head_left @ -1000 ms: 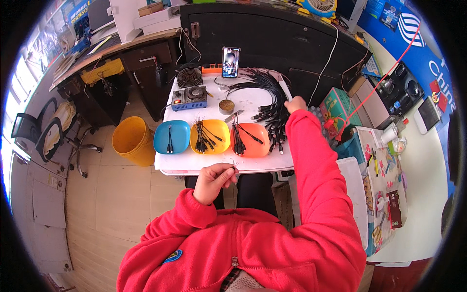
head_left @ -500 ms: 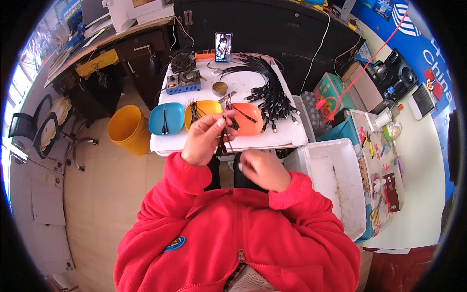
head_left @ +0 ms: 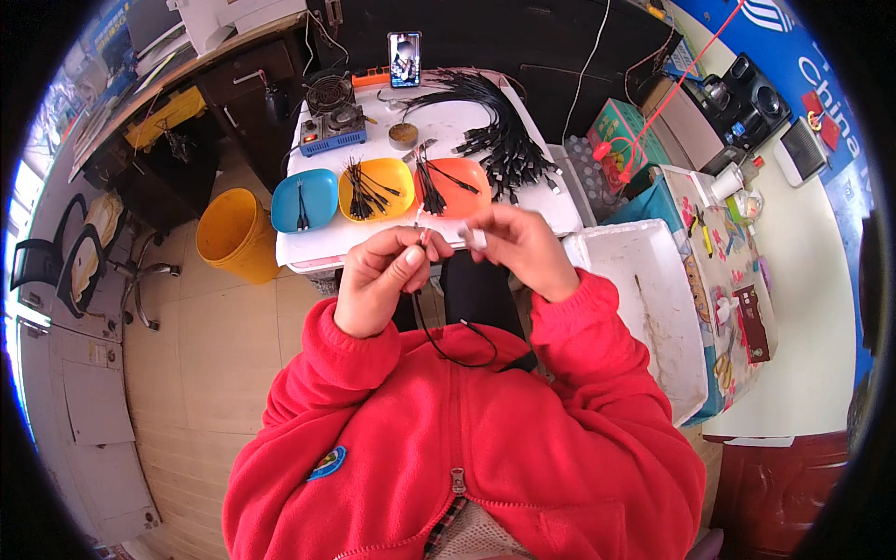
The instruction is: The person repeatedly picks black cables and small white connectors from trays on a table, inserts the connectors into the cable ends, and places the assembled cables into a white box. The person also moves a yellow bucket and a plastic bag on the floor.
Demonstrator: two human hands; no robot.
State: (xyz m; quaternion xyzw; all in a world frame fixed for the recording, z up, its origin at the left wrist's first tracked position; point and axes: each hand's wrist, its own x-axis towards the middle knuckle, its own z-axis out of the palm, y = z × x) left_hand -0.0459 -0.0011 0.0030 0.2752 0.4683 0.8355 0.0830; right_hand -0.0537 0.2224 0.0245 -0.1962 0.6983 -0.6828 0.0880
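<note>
My left hand (head_left: 383, 275) pinches one end of a thin black cable (head_left: 448, 341) that loops down over my red jacket. My right hand (head_left: 523, 247) holds a small pale connector at the cable's other end, close to the left hand's fingertips. Both hands hover just in front of the white table (head_left: 327, 247). On it stand a blue dish (head_left: 305, 200), a yellow dish (head_left: 376, 189) and an orange dish (head_left: 455, 188), each holding short black cable pieces. A big bundle of black cables (head_left: 499, 126) lies behind the orange dish.
A yellow bucket (head_left: 233, 233) stands left of the table. A white foam box (head_left: 653, 308) sits to the right. At the table's back are a phone (head_left: 404, 47), a small fan (head_left: 329, 91), a blue soldering station (head_left: 334, 131) and a small round tin (head_left: 403, 136).
A second ago my right hand reached to the cable bundle while the left waited near the table edge. Both hands have since come together in front of me with one cable between them.
</note>
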